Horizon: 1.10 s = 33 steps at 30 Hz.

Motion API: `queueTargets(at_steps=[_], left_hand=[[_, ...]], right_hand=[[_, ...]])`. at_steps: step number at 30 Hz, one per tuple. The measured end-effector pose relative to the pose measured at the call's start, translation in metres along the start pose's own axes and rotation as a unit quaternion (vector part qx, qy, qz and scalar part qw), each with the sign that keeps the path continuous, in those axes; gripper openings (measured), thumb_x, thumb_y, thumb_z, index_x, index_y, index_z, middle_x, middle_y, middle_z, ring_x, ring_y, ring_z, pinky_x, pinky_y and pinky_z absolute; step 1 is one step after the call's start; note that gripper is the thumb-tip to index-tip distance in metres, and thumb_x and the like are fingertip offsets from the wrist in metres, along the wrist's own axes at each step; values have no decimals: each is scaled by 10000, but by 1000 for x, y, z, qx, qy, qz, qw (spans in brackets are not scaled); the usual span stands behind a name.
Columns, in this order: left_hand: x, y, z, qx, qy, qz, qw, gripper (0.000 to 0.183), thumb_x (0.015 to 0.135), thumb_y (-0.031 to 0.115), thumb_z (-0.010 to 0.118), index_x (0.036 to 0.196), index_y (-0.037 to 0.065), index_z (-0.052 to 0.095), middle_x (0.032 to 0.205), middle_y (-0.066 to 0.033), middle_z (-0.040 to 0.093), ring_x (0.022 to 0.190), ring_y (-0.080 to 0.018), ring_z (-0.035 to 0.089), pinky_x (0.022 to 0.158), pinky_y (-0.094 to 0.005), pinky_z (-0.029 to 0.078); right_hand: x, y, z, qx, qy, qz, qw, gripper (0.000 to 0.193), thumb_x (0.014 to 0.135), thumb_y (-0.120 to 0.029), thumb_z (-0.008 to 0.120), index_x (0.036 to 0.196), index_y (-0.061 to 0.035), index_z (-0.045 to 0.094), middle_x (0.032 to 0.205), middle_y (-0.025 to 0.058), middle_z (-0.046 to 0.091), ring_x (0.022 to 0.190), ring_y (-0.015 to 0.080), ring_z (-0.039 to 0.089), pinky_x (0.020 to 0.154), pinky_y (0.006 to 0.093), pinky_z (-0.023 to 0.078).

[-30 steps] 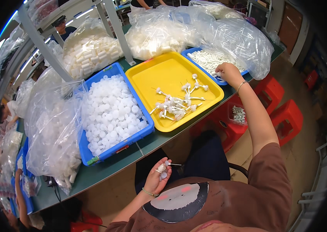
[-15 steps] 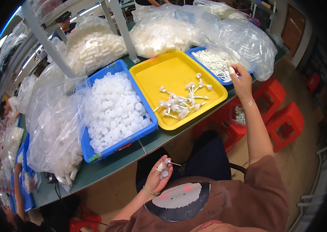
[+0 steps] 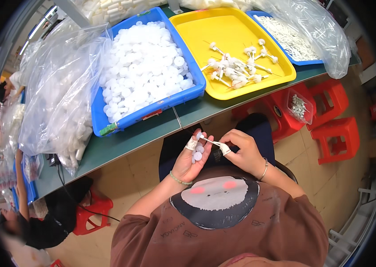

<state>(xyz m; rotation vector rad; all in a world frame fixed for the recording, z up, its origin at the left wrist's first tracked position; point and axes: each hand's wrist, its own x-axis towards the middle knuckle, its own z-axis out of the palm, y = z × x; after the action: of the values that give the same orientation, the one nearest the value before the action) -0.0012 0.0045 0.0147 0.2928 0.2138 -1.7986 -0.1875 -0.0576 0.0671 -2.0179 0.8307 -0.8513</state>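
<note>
Over my lap, my left hand (image 3: 183, 165) is closed around several small translucent white plastic discs (image 3: 198, 153) and a rod-and-disc piece held at its fingertips. My right hand (image 3: 248, 153) pinches a thin white rod (image 3: 214, 143), whose far end meets that piece; whether they are joined I cannot tell. White wraps cover a finger or thumb on both hands. Beyond my left hand, a blue bin (image 3: 154, 109) is heaped with similar discs. A yellow tray (image 3: 203, 26) holds several rod-and-disc pieces (image 3: 237, 69). Farther right, a smaller blue tray (image 3: 310, 62) contains loose white rods (image 3: 288, 38).
A large clear plastic bag (image 3: 59, 89) of white parts lies left of the bin. Another clear bag (image 3: 326, 40) overhangs the rod tray. Red stools (image 3: 339, 138) stand right, near a clear container (image 3: 299, 109) of small parts. A black cable (image 3: 74, 202) hangs beside a co-worker's arm (image 3: 21, 191).
My right hand has come from the rod tray down and left to my left hand, with a white rod in its fingers. The view has shifted, so the trays appear higher.
</note>
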Motion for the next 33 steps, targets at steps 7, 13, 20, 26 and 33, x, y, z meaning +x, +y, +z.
queueTargets(at_steps=[7, 13, 20, 26, 33], left_hand=[[2, -2, -7, -10, 10, -5, 1000, 282, 914, 167, 576, 1175, 77, 519, 1130, -71, 564, 1165, -248, 516, 998, -354, 467], [3, 3, -1, -51, 3, 34, 998, 241, 898, 128, 588, 1125, 51, 562, 1103, -96, 602, 1141, -263, 538, 1016, -378, 464], [2, 3, 0, -67, 7, 39, 997, 237, 885, 92, 601, 1111, 30, 562, 1090, -112, 600, 1145, -273, 533, 1030, -373, 455], [2, 2, -1, -31, 22, 49, 998, 249, 886, 88, 599, 1123, 31, 547, 1096, -111, 591, 1142, -278, 535, 1030, -363, 453], [0, -4, 2, 163, 30, 41, 985, 312, 901, 125, 593, 1192, 53, 508, 1096, -98, 590, 1107, -232, 557, 980, -332, 479]], right_hand=[[0, 1, 11, -5, 0, 19, 1000, 176, 758, 0, 650, 932, -10, 628, 777, 88, 577, 665, 181, 592, 599, 280, 481], [2, -1, 10, -18, 54, -25, 998, 168, 762, -1, 674, 929, -4, 653, 834, 89, 582, 696, 182, 602, 620, 270, 492], [-1, -1, 8, 1, 55, -2, 999, 183, 770, 21, 654, 951, -1, 664, 851, 92, 581, 705, 163, 606, 628, 259, 495], [0, 1, 8, 14, 60, -7, 998, 176, 783, 22, 641, 957, 10, 658, 837, 88, 584, 677, 147, 597, 612, 255, 489], [4, 2, 10, -94, 53, -88, 990, 150, 790, 12, 637, 939, 6, 652, 806, 74, 570, 689, 142, 575, 618, 275, 468]])
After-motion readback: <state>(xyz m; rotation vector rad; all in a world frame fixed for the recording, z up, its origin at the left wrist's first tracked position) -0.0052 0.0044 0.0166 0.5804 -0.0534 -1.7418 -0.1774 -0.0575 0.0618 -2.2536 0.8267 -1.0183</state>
